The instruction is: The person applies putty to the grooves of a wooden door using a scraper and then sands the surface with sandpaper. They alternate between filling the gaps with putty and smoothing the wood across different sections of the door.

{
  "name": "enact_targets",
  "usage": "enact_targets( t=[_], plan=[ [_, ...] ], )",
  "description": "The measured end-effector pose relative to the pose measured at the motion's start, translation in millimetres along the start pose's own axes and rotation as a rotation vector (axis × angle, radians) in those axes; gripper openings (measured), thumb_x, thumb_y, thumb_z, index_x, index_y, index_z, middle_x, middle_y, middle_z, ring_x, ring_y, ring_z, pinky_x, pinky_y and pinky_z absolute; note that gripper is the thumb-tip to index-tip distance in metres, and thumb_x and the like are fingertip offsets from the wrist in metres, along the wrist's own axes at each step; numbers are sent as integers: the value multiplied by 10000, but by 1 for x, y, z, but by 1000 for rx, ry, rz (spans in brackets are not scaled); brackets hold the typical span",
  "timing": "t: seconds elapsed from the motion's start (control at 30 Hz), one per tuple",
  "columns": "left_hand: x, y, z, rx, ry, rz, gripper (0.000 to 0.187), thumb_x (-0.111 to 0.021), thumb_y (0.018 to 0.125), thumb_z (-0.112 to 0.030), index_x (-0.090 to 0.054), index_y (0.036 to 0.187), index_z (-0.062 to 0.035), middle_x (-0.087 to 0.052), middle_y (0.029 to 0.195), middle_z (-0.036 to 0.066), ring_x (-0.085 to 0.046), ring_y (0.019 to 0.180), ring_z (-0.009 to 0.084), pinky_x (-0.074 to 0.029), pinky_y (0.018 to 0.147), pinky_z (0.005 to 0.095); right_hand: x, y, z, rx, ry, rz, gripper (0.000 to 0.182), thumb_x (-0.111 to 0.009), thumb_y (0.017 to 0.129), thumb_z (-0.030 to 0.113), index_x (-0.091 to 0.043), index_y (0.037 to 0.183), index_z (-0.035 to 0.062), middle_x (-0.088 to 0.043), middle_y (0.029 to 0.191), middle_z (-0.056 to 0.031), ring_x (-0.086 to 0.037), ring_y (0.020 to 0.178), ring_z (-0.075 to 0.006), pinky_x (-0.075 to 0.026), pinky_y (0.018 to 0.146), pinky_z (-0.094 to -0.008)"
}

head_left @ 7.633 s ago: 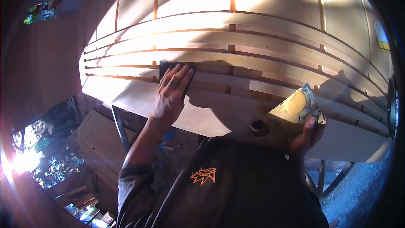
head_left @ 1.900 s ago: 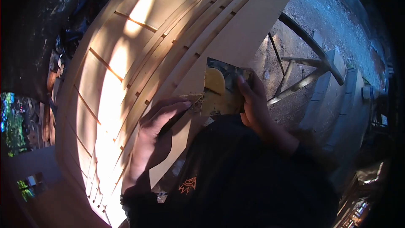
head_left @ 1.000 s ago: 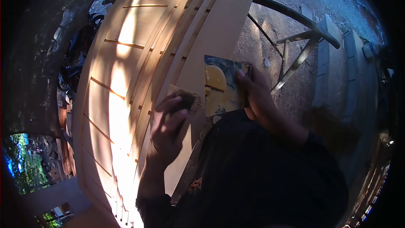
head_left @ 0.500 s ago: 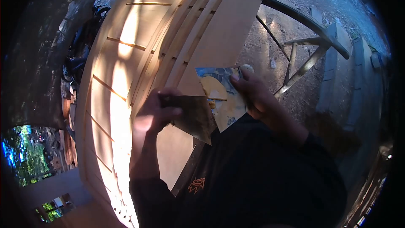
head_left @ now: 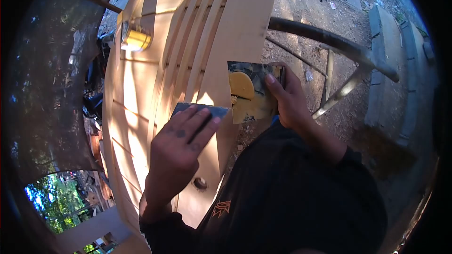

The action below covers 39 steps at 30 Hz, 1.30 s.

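Left hand (head_left: 175, 149): grip closed on the dark scraper (head_left: 219, 111), fingers across its face
Right hand (head_left: 291, 98): grip closed on the square plate (head_left: 256, 109), near the scraper
Yellow paste (head_left: 241, 84): 1 rounded mound on the plate
Yellow can (head_left: 137, 39): on the wooden panel (head_left: 244, 21)
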<state>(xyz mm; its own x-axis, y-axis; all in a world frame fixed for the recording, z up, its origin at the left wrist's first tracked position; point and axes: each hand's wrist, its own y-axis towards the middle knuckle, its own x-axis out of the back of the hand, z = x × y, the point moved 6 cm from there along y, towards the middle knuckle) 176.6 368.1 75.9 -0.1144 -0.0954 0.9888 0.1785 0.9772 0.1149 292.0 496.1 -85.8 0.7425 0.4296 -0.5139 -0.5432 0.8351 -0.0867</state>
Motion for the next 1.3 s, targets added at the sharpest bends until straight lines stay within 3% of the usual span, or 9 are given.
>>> enact_targets(
  t=[0.03,0.07,0.33,0.47,0.7,0.77,1.0,1.17,1.3],
  plan=[
    [-2,22,-1,-25,31,27,427,-569,665,86,-654,1055,-64,-649,1044,150,-624,992,340,-518,854,414,9,15,5,15,-61,1,262,-533,928,171,-472,1115,-3,-594,939,-72,-554,841,-94,-465,768,-267],
    [-5,39,3,-66,33,68,361,-561,725,-85,-651,1073,-50,-636,1055,163,-605,1002,339,-487,866,424,14,28,11,6,-47,-3,253,-532,928,170,-475,1107,-1,-594,928,-67,-549,835,-89,-463,760,-264],
    [-28,131,27,-34,75,192,394,-558,729,-44,-621,1118,-32,-615,1105,167,-593,1028,318,-474,890,400,28,99,50,-92,5,-39,211,-505,945,157,-480,1104,21,-594,926,-48,-529,858,-77,-443,784,-248],
    [-22,128,58,210,-363,327,395,-554,713,74,-633,1084,-33,-634,1078,134,-622,981,270,-510,811,318,35,115,35,-138,-73,-6,208,-494,950,135,-468,1124,24,-591,965,-49,-529,879,-80,-437,816,-249],
    [-42,52,176,1118,-1156,-330,310,-641,777,-13,-602,1075,67,-666,923,107,-636,829,167,-514,778,290,29,127,31,-321,134,-93,208,-499,948,132,-471,1123,24,-590,997,-73,-574,876,-109,-477,810,-269],
    [-63,43,198,1072,-1556,-518,400,-667,726,-8,-573,1107,74,-657,976,126,-645,866,206,-523,815,336,30,129,36,-338,110,-132,206,-495,949,131,-472,1122,22,-593,993,-79,-587,877,-117,-491,802,-274],
    [-85,59,187,603,-2100,-442,554,-689,626,-10,-535,1153,68,-616,1074,168,-619,980,314,-512,880,437,43,138,58,-278,49,-210,230,-496,943,132,-467,1131,1,-607,1016,-93,-606,894,-138,-504,811,-296],
    [-27,126,150,253,-1231,8,407,-573,749,69,-584,1152,15,-547,1066,156,-541,1007,240,-439,846,330,57,174,71,-166,71,-203,230,-492,943,129,-466,1128,-5,-609,1017,-97,-610,906,-144,-505,817,-303],
    [-19,200,183,142,-669,-74,479,-469,790,123,-532,1235,-43,-559,1152,171,-552,1072,328,-456,900,374,84,215,63,-182,32,-260,233,-493,942,125,-468,1128,-13,-612,1012,-99,-611,898,-146,-505,815,-306]
  ],
)
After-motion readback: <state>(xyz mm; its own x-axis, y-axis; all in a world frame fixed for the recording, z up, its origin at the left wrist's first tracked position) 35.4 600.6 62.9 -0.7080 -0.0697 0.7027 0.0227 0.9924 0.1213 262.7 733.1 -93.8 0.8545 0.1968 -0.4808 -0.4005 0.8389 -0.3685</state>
